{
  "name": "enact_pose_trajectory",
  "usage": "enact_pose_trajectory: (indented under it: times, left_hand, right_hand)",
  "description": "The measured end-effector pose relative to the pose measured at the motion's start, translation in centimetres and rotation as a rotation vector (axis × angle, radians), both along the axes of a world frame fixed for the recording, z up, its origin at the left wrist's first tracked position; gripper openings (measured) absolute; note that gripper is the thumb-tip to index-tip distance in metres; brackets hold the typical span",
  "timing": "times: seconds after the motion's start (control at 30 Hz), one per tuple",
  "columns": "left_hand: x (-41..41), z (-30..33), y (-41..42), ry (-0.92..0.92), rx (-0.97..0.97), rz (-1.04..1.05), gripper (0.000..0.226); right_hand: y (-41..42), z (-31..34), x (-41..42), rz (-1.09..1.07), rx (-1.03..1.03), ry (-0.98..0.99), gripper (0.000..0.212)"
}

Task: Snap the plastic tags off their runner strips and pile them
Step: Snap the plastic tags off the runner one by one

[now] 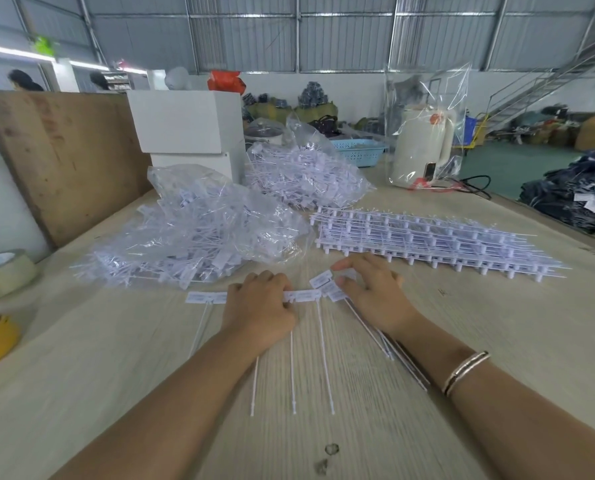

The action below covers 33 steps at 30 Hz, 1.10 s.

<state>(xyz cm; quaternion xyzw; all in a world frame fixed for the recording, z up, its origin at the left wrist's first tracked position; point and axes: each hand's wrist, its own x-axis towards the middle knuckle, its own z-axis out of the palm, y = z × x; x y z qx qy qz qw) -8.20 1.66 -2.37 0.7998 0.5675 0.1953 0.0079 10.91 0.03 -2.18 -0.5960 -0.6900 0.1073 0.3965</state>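
A: Head view, item 1: strip [299, 295] of tags, lying across the near middle of the surface [497, 341], thin tails [325, 355] pointing toward the person. State of each grip?

B: Left hand [258, 308]: fingers curled over the strip's middle, clamped on it and pressing it down. Right hand [370, 292]: fingertips pinching a loose tag [320, 280] at the strip's right end, with several freed tags gathered under the palm.

A: Item 2: stock.

B: 1 stack of unbroken strips [424, 242] just beyond the right hand. 2 clear bags [199, 233] of tags farther back and to the left; I cannot tell whether those are finished.

A: Handling?

B: Judged light, thin and springy. Flat label heads look stiff enough to grip; the tails look whippy and prone to tangling. Joints to the runner seem brittle, made to break under a twist.

A: Where to take hold?

B: By the label head, close to the joint, with the other hand pinning the strip beside it. Never by the tail, which would likely just bend.

A: Risk?

B: Freed tags are slick and could slide or scatter when piled.
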Motion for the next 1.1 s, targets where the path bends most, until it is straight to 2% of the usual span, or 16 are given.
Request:
enact_pose_trajectory:
  times: [0.2,0.37,0.57,0.8,0.9,1.1]
  left_hand:
    - [0.6,0.5,-0.7,-0.033,0.133,-0.196,0.02]
    - [1.0,0.8,-1.2,-0.028,0.268,-0.183,0.015]
    - [1.1,0.8,-1.2,-0.077,0.226,-0.204,0.011]
    - [1.2,0.9,-1.3,-0.181,0.141,-0.244,0.015]
    - [1.0,0.9,-1.2,-0.23,0.148,-0.266,0.016]
    - [0.7,0.5,-0.9,-0.287,0.136,-0.273,0.017]
  right_hand:
    - [0.0,-0.2,-0.3,0.055,-0.113,-0.179,0.023]
    - [-0.1,-0.2,-0.1,0.126,-0.098,-0.151,0.026]
    - [-0.4,0.2,-0.1,0.199,-0.019,-0.189,0.014]
    - [-0.9,0.6,-0.5,0.231,0.035,-0.038,0.008]
    - [-1.1,0.5,-1.2,0.2,0.08,0.116,0.019]
    - [-1.1,0.3,-1.3,0.115,0.129,-0.002,0.011]
